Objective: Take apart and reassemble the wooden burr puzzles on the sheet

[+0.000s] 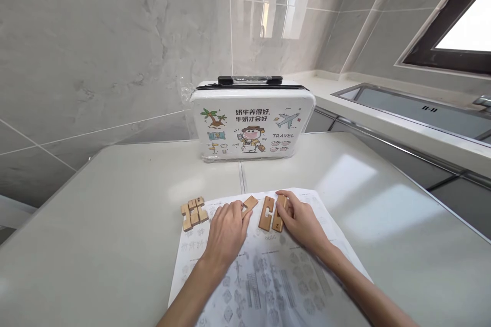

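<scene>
Several wooden puzzle pieces lie on a printed paper sheet. My left hand has its fingers closed on a notched wooden piece, tilted at the sheet's upper middle. Right of it lies a flat piece marked 1, with a cutout in its right side. Beside that is the piece marked 2, pinched by my right hand between thumb and fingers. At the sheet's upper left corner sits a cluster of joined wooden pieces, one marked 3.
A white hard case with cartoon prints and a black handle stands upright at the back of the pale table. A grey tiled wall rises behind it. To the right runs a counter with a sink under a window.
</scene>
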{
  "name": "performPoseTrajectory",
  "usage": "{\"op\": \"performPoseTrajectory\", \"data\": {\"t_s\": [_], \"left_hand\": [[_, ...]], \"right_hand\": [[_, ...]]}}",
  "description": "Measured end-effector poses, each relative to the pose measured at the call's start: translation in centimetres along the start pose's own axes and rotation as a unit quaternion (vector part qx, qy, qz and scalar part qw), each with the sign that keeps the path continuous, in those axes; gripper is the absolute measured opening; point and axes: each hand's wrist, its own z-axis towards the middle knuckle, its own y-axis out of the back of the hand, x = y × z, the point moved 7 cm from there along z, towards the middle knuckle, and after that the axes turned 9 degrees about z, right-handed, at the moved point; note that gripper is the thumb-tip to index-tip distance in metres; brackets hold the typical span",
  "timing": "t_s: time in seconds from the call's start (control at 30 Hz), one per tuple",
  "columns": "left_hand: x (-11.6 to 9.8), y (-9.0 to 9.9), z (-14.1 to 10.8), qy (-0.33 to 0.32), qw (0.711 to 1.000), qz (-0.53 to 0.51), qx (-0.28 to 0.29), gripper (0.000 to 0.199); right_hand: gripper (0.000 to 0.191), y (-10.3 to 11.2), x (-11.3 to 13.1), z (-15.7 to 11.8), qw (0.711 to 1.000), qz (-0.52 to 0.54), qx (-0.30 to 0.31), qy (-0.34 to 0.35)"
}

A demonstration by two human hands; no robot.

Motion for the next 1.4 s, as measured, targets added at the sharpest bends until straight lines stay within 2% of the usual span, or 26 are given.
{"op": "performPoseTrajectory", "data": {"t_s": [0.2, 0.4, 0.6, 0.7, 0.73, 0.8, 0.87, 0.93, 1.07, 1.27, 1.4], "left_hand": [[0.0, 0.1, 0.0, -0.003, 1.0, 0.003, 0.004, 0.015], [-0.1, 0.2, 0.1, -0.014, 1.0, 0.013, 0.002, 0.019], [-0.4, 0.6, 0.2, -0.018, 1.0, -0.012, -0.017, 0.021], [-0.4, 1.1, 0.2, -0.004, 0.998, -0.037, -0.044, 0.018], [-0.4, 1.3, 0.2, 0.0, 0.997, -0.051, -0.055, 0.017], [-0.5, 1.6, 0.3, -0.007, 0.994, -0.085, -0.062, 0.029], [-0.7, 1.6, 0.3, -0.037, 0.993, -0.104, -0.043, 0.047], [-0.9, 1.3, 0.4, -0.078, 0.992, -0.102, -0.011, 0.056], [-0.8, 0.5, 0.5, -0.122, 0.989, -0.075, 0.025, 0.051], [1.0, 0.0, 0.5, -0.025, 0.999, -0.031, -0.015, 0.042], [2.2, 0.1, 0.2, -0.008, 1.0, 0.001, -0.028, 0.038]], "right_hand": [[0.038, -0.2, -0.4, 0.0, 0.998, -0.059, -0.018, 0.011], [0.037, -0.7, -0.4, -0.2, 0.992, -0.116, -0.023, 0.037], [0.034, -1.1, 0.1, -0.5, 0.99, -0.123, -0.016, 0.06], [0.033, -1.3, 0.5, -0.5, 0.992, -0.103, -0.017, 0.076], [0.032, -1.4, 0.7, -0.6, 0.992, -0.093, -0.012, 0.083], [0.032, -1.7, 1.2, -0.7, 0.992, -0.072, 0.008, 0.099], [0.032, -2.1, 1.9, -0.9, 0.991, -0.055, 0.039, 0.116], [0.032, -2.5, 2.6, -1.3, 0.987, -0.048, 0.076, 0.136], [0.036, -3.0, 3.6, -1.7, 0.978, -0.054, 0.115, 0.168], [0.036, -2.8, 3.1, -1.5, 0.982, -0.055, 0.109, 0.146], [0.035, -2.8, 3.1, -1.5, 0.981, -0.056, 0.105, 0.155]]}}
